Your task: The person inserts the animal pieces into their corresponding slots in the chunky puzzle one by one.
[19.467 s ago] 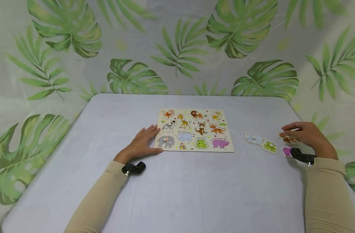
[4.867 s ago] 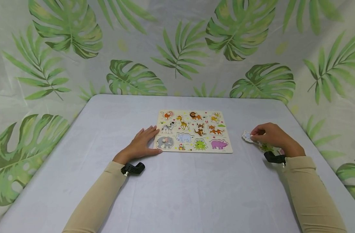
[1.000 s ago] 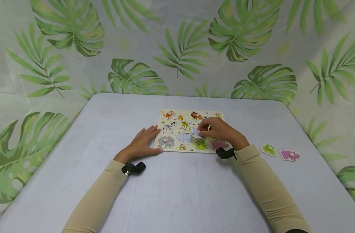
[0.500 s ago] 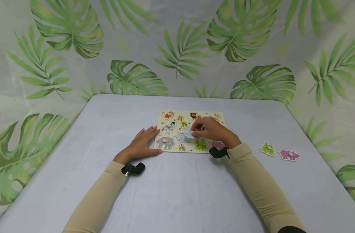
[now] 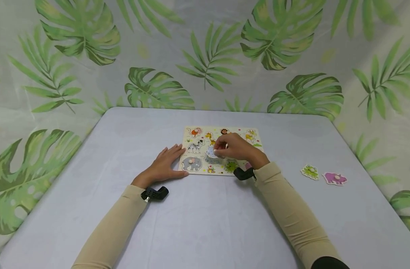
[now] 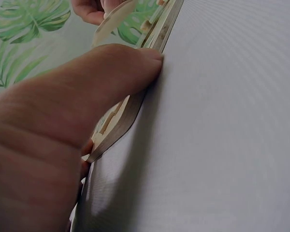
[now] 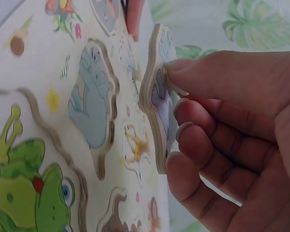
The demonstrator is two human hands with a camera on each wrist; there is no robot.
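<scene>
My right hand (image 5: 240, 147) pinches a light-blue rhino puzzle piece (image 7: 157, 101) over the wooden animal puzzle board (image 5: 221, 173). In the right wrist view the piece stands tilted, a small gap away from the rhino recess (image 7: 93, 99), with thumb and fingertips on its picture side. The frog recess (image 7: 24, 188) lies nearby. My left hand (image 5: 162, 164) rests at the board's left edge, fingers spread and thumb along the front corner. In the left wrist view the thumb (image 6: 121, 67) presses against the board's edge. Beside that hand sits the knobbed elephant piece (image 5: 191, 163).
A loose frog piece (image 5: 310, 172) and a loose purple hippo piece (image 5: 335, 179) lie on the white tablecloth (image 5: 205, 224) right of the board. A leaf-patterned cloth (image 5: 205, 56) hangs behind the table.
My right hand took the rhino piece from the right side and carried it left over the board to its recess. The tiger piece went into the board earlier. My left hand has stayed put.
</scene>
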